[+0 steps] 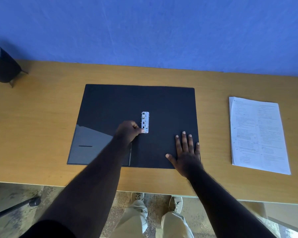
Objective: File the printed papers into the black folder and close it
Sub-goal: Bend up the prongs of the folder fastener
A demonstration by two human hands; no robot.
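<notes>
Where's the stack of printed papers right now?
In the head view the printed papers lie flat on the wooden desk, right of the open black folder, apart from it and beyond the right hand.

The black folder [168, 107] lies fully open and flat at the centre of the desk, both covers spread; a glossy angled pocket occupies the lower part of the left cover, and a silver metal clip mechanism [145, 122] is mounted upright just right of the spine fold, with no sheets on it. The printed papers [258, 134] lie as 1 neat white stack, printed side up, text in 2 columns, well apart from the folder on its right and turned slightly out of square with the desk edge.
</notes>
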